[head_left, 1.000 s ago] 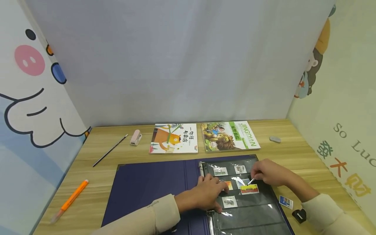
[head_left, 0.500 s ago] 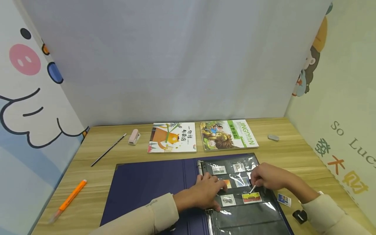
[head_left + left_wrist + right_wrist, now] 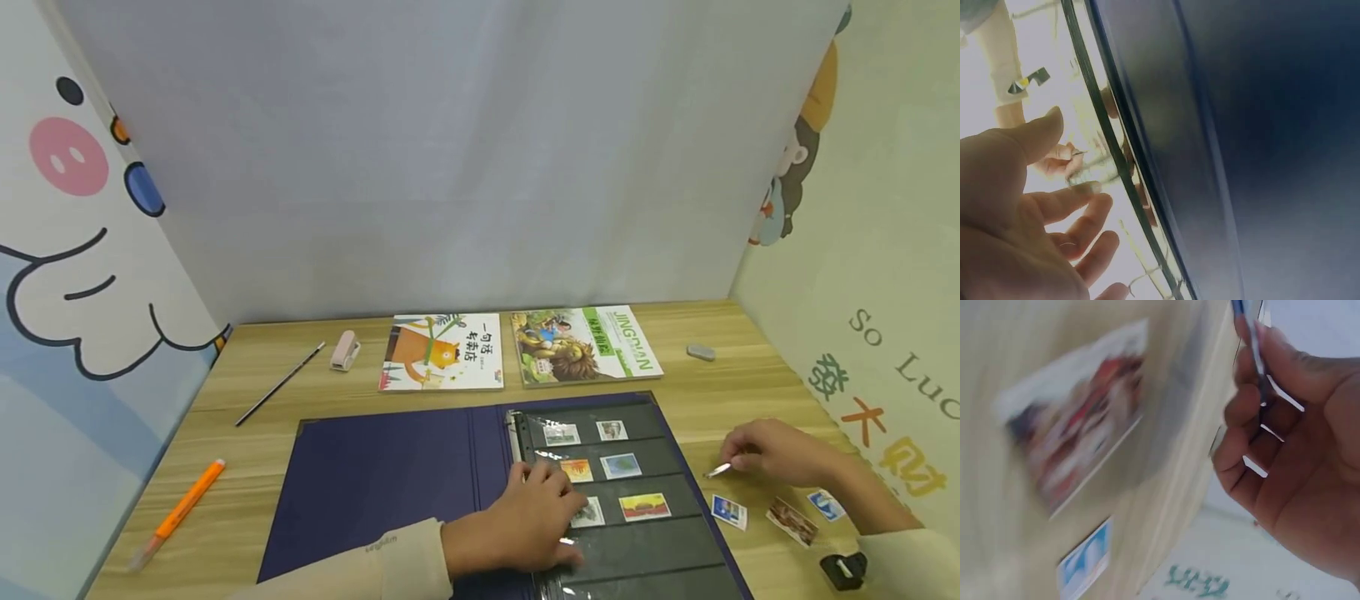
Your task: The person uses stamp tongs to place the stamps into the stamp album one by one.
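My left hand point(image 3: 528, 512) rests on the dark pocket page of the open stamp album point(image 3: 382, 475), fingers loosely bent near the ring binding. Its fingers partly cover a grey stamp point(image 3: 591, 512). In the same row lies a yellow-and-red stamp point(image 3: 645, 507); above it are a blue stamp point(image 3: 621, 466) and an orange one point(image 3: 576, 470). Off the album's right edge, my right hand point(image 3: 780, 452) pinches silver tweezers point(image 3: 717, 471) above the table. Loose stamps lie beneath and beside it: a blue one point(image 3: 729, 512), a brown one point(image 3: 1085, 419) and a light-blue one point(image 3: 1086, 561).
A small black object point(image 3: 843, 572) sits by the right sleeve. Two picture books point(image 3: 442, 352) lie behind the album, with a grey eraser point(image 3: 701, 352) to their right. Leftward are a pink stapler point(image 3: 346, 351), a pencil point(image 3: 281, 383) and an orange marker point(image 3: 187, 504).
The yellow-and-red stamp has moved down into line with the grey stamp and been let go. My right hand has moved right with the tweezers, off the album; my left hand has shifted slightly down.
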The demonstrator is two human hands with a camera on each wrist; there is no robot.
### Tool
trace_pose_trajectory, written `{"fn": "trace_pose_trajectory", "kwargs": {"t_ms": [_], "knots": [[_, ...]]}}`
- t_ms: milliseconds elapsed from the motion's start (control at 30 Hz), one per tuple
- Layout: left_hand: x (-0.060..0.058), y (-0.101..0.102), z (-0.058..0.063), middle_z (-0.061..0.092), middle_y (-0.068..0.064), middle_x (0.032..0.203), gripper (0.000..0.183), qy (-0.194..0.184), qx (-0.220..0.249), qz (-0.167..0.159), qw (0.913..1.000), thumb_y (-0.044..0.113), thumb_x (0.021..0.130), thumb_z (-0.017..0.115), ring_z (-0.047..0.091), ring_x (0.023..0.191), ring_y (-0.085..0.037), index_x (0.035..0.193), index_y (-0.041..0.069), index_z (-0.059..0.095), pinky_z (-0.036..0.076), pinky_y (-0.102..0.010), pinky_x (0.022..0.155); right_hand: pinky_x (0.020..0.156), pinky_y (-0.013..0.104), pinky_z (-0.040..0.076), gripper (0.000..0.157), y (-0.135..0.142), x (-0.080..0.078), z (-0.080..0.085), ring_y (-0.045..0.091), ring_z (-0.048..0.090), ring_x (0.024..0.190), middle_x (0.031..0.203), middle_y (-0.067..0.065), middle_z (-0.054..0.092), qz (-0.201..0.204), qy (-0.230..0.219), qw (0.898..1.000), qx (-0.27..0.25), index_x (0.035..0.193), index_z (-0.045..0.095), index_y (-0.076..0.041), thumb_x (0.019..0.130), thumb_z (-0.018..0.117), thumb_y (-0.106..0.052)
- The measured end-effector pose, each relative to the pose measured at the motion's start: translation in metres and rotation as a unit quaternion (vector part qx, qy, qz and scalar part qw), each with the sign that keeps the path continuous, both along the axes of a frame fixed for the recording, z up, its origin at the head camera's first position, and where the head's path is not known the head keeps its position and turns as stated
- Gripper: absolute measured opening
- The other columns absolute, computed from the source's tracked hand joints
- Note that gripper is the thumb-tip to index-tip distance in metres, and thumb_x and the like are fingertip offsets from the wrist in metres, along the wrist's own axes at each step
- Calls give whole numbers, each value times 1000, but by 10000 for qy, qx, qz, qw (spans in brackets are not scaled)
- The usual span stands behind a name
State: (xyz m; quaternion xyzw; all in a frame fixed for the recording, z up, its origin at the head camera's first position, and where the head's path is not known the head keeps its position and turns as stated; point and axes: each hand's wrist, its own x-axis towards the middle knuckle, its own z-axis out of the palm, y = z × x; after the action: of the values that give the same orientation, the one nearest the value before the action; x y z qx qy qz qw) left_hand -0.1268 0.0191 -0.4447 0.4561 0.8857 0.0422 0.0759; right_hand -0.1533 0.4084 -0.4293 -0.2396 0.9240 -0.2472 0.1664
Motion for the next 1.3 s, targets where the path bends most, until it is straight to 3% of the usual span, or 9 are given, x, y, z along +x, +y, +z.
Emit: {"fn": "trace_pose_trajectory", "kwargs": {"t_ms": [233, 400, 467, 567, 767, 1000, 1200, 1300], "knots": [[12, 2, -1, 49, 13, 112, 64, 64, -413, -110, 9991, 66, 73, 68, 41, 103, -9, 126, 33, 55, 33, -41, 91, 61, 22, 41, 11, 25, 9, -6, -6, 48, 70, 82, -12, 63, 17, -982, 9952, -29, 89, 67, -15, 94, 57, -15], [16, 2, 2, 54, 15, 114, 57, 344, -456, -321, 9979, 61, 71, 71, 43, 102, -9, 122, 39, 60, 34, -39, 90, 56, 22, 39, 14, 21, 10, -9, -6, 45, 66, 74, -8, 56, 384, -1305, 9895, -479, 85, 65, -9, 94, 55, -11], [18, 2, 3, 55, 16, 114, 55, 389, -452, -393, 9974, 58, 72, 71, 43, 101, -8, 123, 40, 61, 33, -38, 88, 54, 21, 38, 15, 18, 9, -9, -6, 44, 63, 71, -7, 55, 448, -1192, 9906, -499, 82, 64, -9, 94, 55, -10], [19, 3, 3, 56, 16, 113, 53, 323, -337, -341, 9983, 55, 72, 74, 43, 101, -7, 121, 40, 62, 33, -38, 87, 55, 20, 38, 14, 14, 9, -7, -7, 43, 63, 70, -11, 55, 304, -667, 9970, -238, 79, 64, -12, 91, 58, -8], [19, 6, 1, 61, 14, 104, 51, -343, -133, 131, 9992, 48, 65, 82, 43, 99, -8, 112, 41, 62, 31, -37, 85, 58, 20, 40, 14, -6, 0, 4, -7, 45, 66, 74, -11, 59, 143, 252, 9995, -134, 80, 64, -17, 88, 61, -6], [16, 8, 1, 58, 13, 102, 64, -512, -165, 352, 9979, 48, 63, 84, 40, 96, -9, 119, 36, 56, 28, -34, 82, 63, 21, 43, 12, -60, -11, 16, -4, 48, 71, 81, -7, 63, 280, 466, 9982, -266, 84, 65, -19, 90, 61, -10], [14, 8, 0, 53, 12, 105, 69, -689, -159, 291, 9971, 49, 64, 84, 39, 96, -9, 124, 44, 50, 29, -34, 80, 66, 22, 45, 16, -106, -15, 9, -4, 50, 73, 80, -14, 62, 750, 698, 9946, -188, 81, 65, -21, 88, 64, -7], [13, 7, -1, 53, 12, 107, 68, -737, -90, 253, 9969, 49, 65, 82, 39, 98, -9, 124, 46, 49, 29, -35, 80, 65, 21, 45, 18, -123, -12, 6, -4, 50, 71, 79, -14, 61, 882, 487, 9949, -81, 80, 66, -23, 88, 63, -7]]}}
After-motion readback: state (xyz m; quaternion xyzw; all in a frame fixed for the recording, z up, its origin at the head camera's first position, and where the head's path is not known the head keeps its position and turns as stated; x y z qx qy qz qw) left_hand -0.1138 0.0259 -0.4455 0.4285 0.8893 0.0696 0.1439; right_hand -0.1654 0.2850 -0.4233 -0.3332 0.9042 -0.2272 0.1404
